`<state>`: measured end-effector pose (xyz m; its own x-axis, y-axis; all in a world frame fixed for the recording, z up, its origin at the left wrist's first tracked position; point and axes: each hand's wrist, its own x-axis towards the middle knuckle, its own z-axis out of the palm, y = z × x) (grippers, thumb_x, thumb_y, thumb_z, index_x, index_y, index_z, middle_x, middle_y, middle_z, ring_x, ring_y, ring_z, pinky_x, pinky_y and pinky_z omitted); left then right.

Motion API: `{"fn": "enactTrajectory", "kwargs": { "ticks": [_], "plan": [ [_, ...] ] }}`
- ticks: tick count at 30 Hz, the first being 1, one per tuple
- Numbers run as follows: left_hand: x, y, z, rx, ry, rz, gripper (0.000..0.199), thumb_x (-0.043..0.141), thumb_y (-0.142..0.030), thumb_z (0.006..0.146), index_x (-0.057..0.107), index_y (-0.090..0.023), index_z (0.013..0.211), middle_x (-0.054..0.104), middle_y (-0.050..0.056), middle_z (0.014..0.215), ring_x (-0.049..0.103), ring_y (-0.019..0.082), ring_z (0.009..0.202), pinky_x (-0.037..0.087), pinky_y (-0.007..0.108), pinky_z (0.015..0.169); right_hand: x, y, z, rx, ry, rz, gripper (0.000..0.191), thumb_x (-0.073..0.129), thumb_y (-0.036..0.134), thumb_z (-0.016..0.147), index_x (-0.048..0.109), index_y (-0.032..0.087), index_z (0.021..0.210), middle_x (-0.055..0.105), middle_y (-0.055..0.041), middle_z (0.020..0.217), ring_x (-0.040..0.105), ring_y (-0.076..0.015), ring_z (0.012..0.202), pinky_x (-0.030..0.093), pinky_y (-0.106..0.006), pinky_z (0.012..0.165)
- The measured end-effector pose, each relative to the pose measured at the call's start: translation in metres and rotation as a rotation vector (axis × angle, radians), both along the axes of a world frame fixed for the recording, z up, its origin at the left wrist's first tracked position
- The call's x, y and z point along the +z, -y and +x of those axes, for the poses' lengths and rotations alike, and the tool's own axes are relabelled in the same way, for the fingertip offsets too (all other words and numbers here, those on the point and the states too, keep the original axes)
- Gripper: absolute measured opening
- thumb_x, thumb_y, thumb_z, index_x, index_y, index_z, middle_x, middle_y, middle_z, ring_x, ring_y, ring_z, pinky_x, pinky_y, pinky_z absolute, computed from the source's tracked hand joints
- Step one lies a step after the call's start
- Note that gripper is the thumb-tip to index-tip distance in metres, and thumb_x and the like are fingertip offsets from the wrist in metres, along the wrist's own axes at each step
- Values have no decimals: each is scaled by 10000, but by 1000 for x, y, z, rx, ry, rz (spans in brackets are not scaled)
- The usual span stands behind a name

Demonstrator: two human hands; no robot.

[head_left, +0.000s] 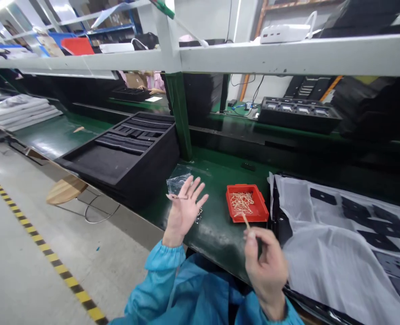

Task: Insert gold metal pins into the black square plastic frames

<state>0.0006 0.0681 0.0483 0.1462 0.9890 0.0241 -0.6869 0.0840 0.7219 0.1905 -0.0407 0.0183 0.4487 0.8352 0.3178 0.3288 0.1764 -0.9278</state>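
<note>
My left hand (181, 214) is raised palm up above the bench, its fingers spread. A thin dark sliver lies across it near the thumb; I cannot make out what it is. My right hand (266, 257) pinches a thin pale stick (246, 220) between thumb and fingertips. The stick's far end points at the near edge of a red tray (264, 210). Inside that tray is a loose heap of thin pale pieces (242, 202). Behind my left hand is a clear plastic bag (178, 180), and small shiny parts (198, 215) lie beside the wrist.
A large black foam-lined case (146, 167) stands on the green bench at left. To the right, white sheeting (325, 253) partly covers flat black parts. A green post (179, 113) rises behind. A wooden stool (66, 189) stands at left; a co-worker (155, 83) sits beyond.
</note>
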Motion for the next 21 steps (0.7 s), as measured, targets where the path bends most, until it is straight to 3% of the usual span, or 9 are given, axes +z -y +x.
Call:
{"fn": "enactTrajectory", "kwargs": {
  "ticks": [4,6,9,11,13,15,17,19,21],
  "plan": [
    [-15,-6,21,-250,-14,147,1171,895,-793,452,554,-319,1467,208,111,1733,162,438,1583,326,580,1202,1,-18,13,-30,-18,-126,314,677,438,915,712,181,1092,750,-116,986,693,-220,813,554,-365,760],
    [-26,-8,33,-290,-62,216,1292,905,-800,375,483,-370,1518,141,93,1749,106,433,1596,258,578,1233,5,-13,4,105,-132,-195,402,651,507,937,705,182,1168,759,-110,996,699,-201,779,565,-334,709],
    [-35,-9,47,-363,-154,298,1409,851,-854,324,397,-378,1569,79,104,1758,61,433,1601,200,583,1251,17,0,-16,405,-494,-265,452,624,597,947,724,194,1128,750,-76,920,661,-152,695,538,-278,650],
    [-35,-7,51,-409,-225,339,1394,847,-844,372,363,-367,1589,87,120,1755,77,425,1601,193,580,1256,24,4,-26,474,-682,-256,431,665,610,922,737,192,998,715,-40,796,600,-118,616,486,-247,602],
    [-32,-2,48,-439,-270,384,1344,846,-831,428,359,-364,1591,114,130,1749,138,428,1591,233,578,1248,26,5,-29,431,-749,-224,401,716,595,894,719,194,869,666,-6,696,545,-96,570,436,-229,572],
    [-26,-1,41,-433,-334,464,1261,802,-851,524,348,-360,1592,153,150,1738,293,438,1538,347,576,1198,22,4,-25,358,-759,-186,404,724,599,886,692,202,815,641,8,669,526,-92,568,414,-227,566],
    [-15,-10,39,-370,-463,586,1026,584,-898,752,367,-321,1572,312,190,1671,530,397,1375,494,538,1069,11,2,-20,284,-767,-158,421,712,622,884,680,208,814,639,9,682,525,-97,581,417,-233,577],
    [1,-31,57,-316,-600,702,799,326,-820,947,454,-251,1493,537,204,1485,671,313,1145,560,467,941,-6,2,-15,214,-766,-155,440,700,642,881,680,207,817,639,8,692,523,-100,586,426,-238,586],
    [20,-57,104,-342,-701,784,624,359,-689,1022,574,-199,1343,664,166,1265,686,258,1027,553,415,917,-25,2,-13,168,-754,-178,456,725,651,854,687,199,810,644,4,687,530,-106,591,434,-241,590]
  ]
}}
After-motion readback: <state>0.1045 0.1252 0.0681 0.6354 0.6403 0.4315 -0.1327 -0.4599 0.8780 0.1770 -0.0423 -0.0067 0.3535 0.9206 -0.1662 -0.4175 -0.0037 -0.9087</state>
